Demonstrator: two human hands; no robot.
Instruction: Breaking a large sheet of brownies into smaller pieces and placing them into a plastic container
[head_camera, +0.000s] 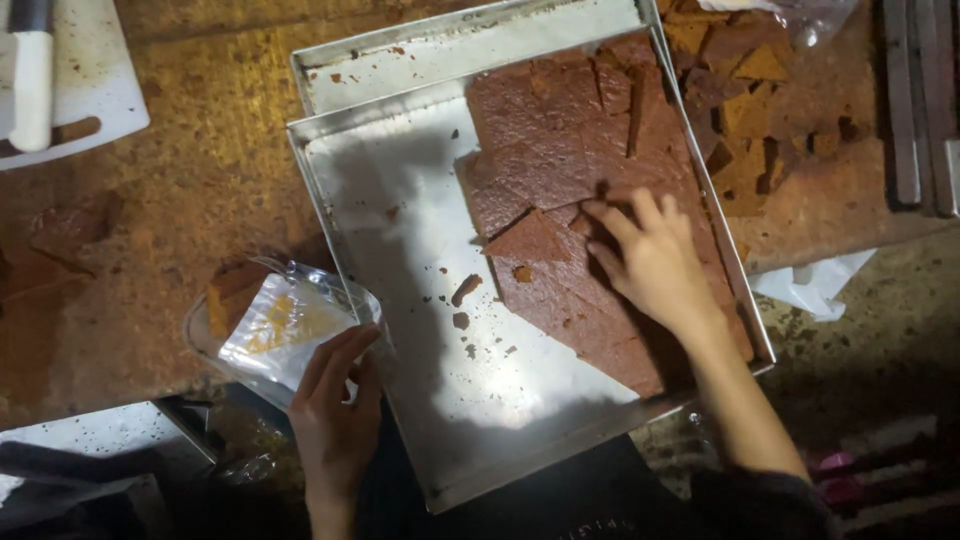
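Note:
A large metal tray (400, 200) lies tilted across the worktop, its right half covered with a flat sheet of brown cake (560, 130) cut into pieces. My right hand (650, 260) rests flat on the cake near the tray's middle, fingertips touching a loose triangular piece (530, 240). My left hand (335, 405) holds a clear plastic bag (285, 325) with yellow print at the tray's left edge, near a brown cake piece (228, 295).
A second metal tray (420, 55) lies under the first. Cake offcuts (750, 90) are piled at the top right. A white cutting board (85, 90) with a knife (32, 70) sits at the top left. Crumpled white plastic (815, 285) lies right of the tray. Crumbs dot the bare metal.

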